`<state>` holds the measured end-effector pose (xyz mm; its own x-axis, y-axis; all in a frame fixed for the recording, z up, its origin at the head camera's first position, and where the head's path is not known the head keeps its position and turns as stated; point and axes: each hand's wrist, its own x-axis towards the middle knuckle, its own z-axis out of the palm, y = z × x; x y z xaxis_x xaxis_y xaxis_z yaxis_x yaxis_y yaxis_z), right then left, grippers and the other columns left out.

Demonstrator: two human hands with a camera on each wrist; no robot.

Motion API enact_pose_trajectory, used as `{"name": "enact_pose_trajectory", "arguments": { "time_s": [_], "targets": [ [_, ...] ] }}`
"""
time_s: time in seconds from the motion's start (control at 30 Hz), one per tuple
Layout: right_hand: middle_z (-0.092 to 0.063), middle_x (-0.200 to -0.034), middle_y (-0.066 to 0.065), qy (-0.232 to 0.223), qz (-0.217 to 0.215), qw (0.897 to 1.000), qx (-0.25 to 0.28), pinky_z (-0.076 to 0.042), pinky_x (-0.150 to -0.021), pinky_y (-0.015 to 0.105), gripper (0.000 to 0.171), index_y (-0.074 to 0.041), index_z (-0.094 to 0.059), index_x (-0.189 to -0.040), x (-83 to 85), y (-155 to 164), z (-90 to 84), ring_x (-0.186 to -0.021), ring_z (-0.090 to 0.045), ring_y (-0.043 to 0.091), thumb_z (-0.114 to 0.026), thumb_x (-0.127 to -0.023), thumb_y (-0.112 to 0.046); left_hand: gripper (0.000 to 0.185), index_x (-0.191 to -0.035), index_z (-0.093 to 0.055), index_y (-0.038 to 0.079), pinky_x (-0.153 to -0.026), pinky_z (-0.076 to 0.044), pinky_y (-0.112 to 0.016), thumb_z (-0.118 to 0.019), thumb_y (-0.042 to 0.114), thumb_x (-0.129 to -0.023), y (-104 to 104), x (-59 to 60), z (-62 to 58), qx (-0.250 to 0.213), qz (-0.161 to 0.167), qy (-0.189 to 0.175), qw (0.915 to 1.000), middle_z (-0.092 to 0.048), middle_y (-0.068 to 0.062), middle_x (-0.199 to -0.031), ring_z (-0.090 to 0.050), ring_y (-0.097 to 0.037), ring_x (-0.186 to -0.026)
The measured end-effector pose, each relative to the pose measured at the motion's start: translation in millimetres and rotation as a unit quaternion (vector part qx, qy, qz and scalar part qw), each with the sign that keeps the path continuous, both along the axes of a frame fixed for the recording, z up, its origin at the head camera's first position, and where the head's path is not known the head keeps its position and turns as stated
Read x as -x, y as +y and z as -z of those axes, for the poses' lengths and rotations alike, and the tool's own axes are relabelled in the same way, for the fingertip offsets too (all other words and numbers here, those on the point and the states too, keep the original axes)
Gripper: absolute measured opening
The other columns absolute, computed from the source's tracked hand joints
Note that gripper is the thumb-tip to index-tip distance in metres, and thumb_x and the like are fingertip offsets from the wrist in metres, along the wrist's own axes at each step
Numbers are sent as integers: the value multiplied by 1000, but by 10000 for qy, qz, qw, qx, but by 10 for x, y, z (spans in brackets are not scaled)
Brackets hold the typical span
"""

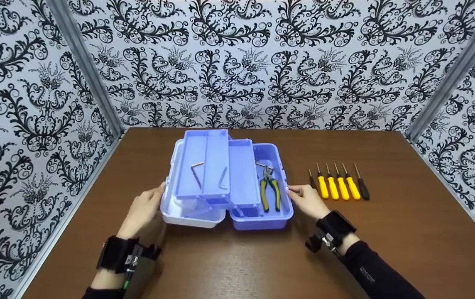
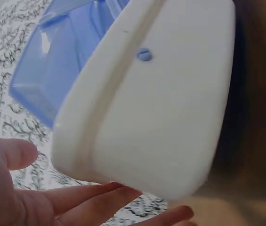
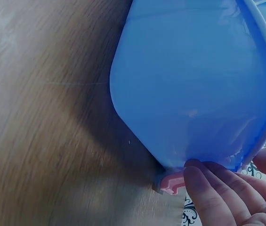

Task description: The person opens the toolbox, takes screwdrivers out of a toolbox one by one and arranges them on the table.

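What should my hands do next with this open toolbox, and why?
Probably lift the left hand to fold the white lid over: the toolbox stands open with trays spread, pliers inside, while the right hand touches its right rim.

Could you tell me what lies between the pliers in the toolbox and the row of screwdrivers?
In the head view, the toolbox's right wall and the right hand's fingers lie between pliers and screwdrivers.
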<state>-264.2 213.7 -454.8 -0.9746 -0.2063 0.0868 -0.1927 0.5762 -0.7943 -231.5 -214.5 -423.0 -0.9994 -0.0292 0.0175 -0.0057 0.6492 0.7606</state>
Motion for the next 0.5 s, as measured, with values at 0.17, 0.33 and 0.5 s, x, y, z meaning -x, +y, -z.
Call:
{"name": "enact_pose_trajectory", "arguments": {
  "time_s": [0.17,0.33,0.5],
  "targets": [
    [-72,-102,28,-35,-30,10000,10,-30,-51,17,36,12,-59,-127,13,20,29,-60,-49,6,-53,-100,-10,59,-126,-66,4,-92,-49,-57,-32,47,-106,99,-53,-161,310,-188,540,9979,-70,-24,-115,-65,-44,-107],
    [-70,-113,26,57,-249,9997,-1,-42,-60,15,35,10,-59,-129,9,39,27,-77,-62,14,-50,-101,-10,50,-131,-63,4,-93,-48,-61,-36,38,-107,248,-98,-315,526,-67,1166,9918,-71,-26,-103,-66,-45,-100],
    [-67,-118,30,-144,-483,9986,142,-51,-63,20,37,12,-54,-133,6,79,19,-79,-66,22,-45,-101,-4,47,-136,-58,2,-89,-50,-61,-41,34,-106,399,-145,-444,786,114,1688,9824,-69,-31,-111,-67,-47,-100]
  ]
}}
